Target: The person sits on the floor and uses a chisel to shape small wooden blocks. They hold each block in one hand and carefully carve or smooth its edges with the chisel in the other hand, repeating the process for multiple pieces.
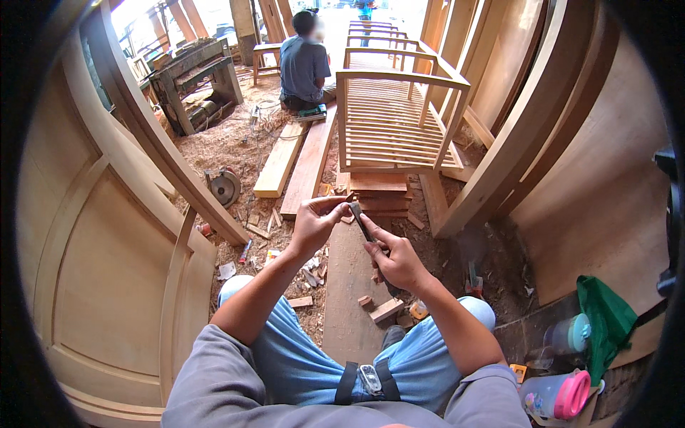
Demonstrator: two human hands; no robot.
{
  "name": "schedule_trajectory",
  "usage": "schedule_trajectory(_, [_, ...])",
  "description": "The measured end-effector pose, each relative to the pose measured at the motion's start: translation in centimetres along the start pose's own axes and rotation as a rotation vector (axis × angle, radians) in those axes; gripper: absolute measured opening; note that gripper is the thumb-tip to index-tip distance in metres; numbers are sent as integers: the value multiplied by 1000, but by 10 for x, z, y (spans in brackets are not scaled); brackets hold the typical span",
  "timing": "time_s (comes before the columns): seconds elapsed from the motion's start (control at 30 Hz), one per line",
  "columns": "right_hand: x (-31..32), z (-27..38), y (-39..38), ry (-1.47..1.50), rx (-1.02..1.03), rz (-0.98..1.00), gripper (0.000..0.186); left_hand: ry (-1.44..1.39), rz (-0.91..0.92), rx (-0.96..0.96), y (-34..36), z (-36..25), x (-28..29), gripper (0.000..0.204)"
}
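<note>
In the middle of the head view my right hand (401,262) is closed around a dark, narrow, blade-like tool (361,225), its forefinger stretched along it. The tool slants up and left, and its upper end meets the fingertips of my left hand (314,227). Those fingers are pinched on a small sliver of wood (350,197), close to the tool's tip. Both hands are raised over a long plank (346,314) that runs between my knees. Small wood offcuts (387,310) lie on the plank under my right hand.
Stacked boards (378,184) and a slatted wooden frame (396,128) stand ahead. A person (303,64) sits beyond, beside two thick timbers (284,160). A circular saw (224,187) rests among shavings at left. Wooden panels (107,257) flank me; a pink-lidded container (556,394) is at lower right.
</note>
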State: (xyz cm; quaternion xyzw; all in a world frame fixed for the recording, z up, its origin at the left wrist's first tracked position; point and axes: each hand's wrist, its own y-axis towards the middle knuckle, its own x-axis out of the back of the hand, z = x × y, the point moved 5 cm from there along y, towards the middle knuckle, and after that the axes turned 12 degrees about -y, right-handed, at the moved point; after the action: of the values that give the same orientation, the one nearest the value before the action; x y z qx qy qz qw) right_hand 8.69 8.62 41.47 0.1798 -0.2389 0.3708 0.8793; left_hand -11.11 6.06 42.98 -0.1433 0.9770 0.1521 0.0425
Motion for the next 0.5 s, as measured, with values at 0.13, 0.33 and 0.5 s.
schedule_trajectory(0.13, [2, 3, -1, -26, 36, -48, 56, 25, -4, 22, -2, 3, 1, 29])
schedule_trajectory(0.33, [1, 3, -2, -42, -1, -9, 57, 21, -10, 22, 0, 6, 2, 28])
schedule_trajectory(0.5, [1, 7, -1, -53, 34, -29, 57, 29, -2, 19, 1, 6, 3, 28])
